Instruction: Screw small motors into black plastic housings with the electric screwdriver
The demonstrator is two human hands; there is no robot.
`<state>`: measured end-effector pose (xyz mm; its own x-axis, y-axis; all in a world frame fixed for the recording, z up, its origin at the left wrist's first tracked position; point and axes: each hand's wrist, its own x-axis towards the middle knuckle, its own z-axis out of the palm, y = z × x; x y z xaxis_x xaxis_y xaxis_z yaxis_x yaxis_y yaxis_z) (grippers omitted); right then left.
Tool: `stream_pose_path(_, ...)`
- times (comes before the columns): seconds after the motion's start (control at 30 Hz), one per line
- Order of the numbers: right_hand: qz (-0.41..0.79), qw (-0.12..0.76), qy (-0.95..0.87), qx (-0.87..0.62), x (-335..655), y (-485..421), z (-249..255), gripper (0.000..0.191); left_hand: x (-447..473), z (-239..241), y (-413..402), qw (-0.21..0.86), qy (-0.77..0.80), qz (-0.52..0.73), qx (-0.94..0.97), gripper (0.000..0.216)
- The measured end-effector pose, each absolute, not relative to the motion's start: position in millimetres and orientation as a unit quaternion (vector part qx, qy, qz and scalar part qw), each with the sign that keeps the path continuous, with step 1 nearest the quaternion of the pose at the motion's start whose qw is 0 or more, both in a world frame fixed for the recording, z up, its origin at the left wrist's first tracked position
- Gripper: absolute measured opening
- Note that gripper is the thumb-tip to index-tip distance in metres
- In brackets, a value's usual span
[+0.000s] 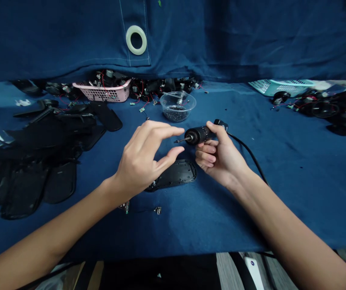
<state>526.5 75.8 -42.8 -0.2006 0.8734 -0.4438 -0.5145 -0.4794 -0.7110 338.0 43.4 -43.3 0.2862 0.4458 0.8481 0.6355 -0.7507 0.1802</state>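
Observation:
My right hand [218, 155] is wrapped round a black electric screwdriver [199, 134] with a cable [248, 153] trailing to the right; its bit points left. My left hand [145, 155] hovers just left of the bit tip, with forefinger and thumb curved toward each other and a gap between them. Whether a small screw sits in those fingers cannot be made out. Below both hands a flat black oval plastic cover [175, 174] lies on the blue cloth [281, 181].
A clear plastic bowl [178, 106] of small dark screws stands behind the hands. Black plastic covers [40, 161] are heaped at left, a pink basket [103, 92] at the back, a teal basket [278, 85] and wired parts [326, 106] at right. Two small metal parts [157, 210] lie near the front.

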Motion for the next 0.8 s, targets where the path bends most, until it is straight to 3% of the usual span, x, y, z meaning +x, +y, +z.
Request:
stream_pose_path(0.63,0.725,0.474,-0.236,-0.441,526.5,71.3,-45.9,0.043,335.3,-41.9,43.6,0.172,-0.327,-0.442,-0.817,0.016)
stream_pose_path(0.73,0.725,0.476,-0.241,-0.436,526.5,73.8,-46.8,0.043,336.6,-39.5,42.5,0.148,-0.348,-0.428,-0.821,0.012)
stream_pose_path(0.8,0.722,0.478,-0.254,-0.432,525.9,74.6,-46.7,0.044,338.4,-36.9,41.2,0.107,-0.373,-0.42,-0.82,0.022)
